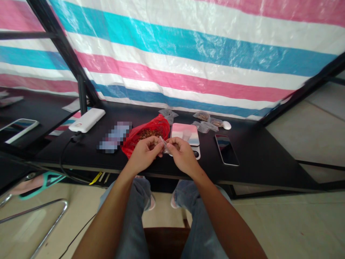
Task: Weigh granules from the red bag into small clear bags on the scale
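Both of my hands meet over the front part of the black table, pinching a small clear plastic bag (165,144) between them. My left hand (145,151) grips its left side with thumb and fingers, and my right hand (182,153) grips its right side. Just behind my left hand lies an open red plastic bag (132,138) holding a heap of small brown dried pieces (151,133). A white kitchen scale (184,133) with a shiny top sits behind my right hand, which partly covers its front edge.
Several small clear bags, some with brown contents (202,116), lie at the back beside a white spoon (226,125). A phone (226,150) rests at right. To the left are a blurred-out screen (115,137) and a white power bank (87,119) with a cable. Striped sheeting (175,61) hangs behind.
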### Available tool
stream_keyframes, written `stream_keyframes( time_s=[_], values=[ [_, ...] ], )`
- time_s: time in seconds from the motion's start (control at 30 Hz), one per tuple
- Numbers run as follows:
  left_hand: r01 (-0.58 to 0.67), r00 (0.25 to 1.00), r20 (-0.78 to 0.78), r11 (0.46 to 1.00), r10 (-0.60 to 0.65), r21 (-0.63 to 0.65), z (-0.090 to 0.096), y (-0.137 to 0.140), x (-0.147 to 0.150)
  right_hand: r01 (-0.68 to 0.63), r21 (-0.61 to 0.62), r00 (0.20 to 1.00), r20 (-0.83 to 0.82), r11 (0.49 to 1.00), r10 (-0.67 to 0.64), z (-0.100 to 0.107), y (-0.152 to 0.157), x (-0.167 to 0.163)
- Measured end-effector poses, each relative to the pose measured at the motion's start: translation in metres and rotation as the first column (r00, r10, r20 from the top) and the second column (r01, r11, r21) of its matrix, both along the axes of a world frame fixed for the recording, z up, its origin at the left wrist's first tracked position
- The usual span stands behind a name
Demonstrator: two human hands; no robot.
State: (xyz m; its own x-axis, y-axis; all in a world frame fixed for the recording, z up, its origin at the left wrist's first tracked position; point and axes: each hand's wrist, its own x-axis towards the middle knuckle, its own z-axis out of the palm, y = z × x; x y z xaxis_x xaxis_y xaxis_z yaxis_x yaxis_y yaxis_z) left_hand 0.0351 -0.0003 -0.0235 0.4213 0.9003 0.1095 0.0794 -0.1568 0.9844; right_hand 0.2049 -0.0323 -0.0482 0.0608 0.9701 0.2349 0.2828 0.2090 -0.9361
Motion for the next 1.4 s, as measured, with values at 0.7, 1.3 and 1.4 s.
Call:
stream_keyframes(
  time_s=[0.7, 1.3, 1.4],
  values=[
    [-0.085, 0.966, -0.22, 0.971, 0.136, 0.225, 0.004, -0.008, -0.005, 0.031, 0.248, 0.942, 0.317, 0.968, -0.112, 0.013, -0.01, -0.007],
    [0.07, 0.929, -0.336, 0.82, 0.154, 0.568, -0.009, -0.008, -0.013, 0.067, 0.014, 0.979, -0.196, 0.998, -0.063, 0.018, -0.009, -0.009],
    [0.058, 0.9, -0.374, 0.791, 0.222, 0.609, -0.002, -0.006, -0.017, 0.066, -0.06, 0.952, -0.295, 0.996, -0.081, 0.017, -0.008, -0.007]
  ],
)
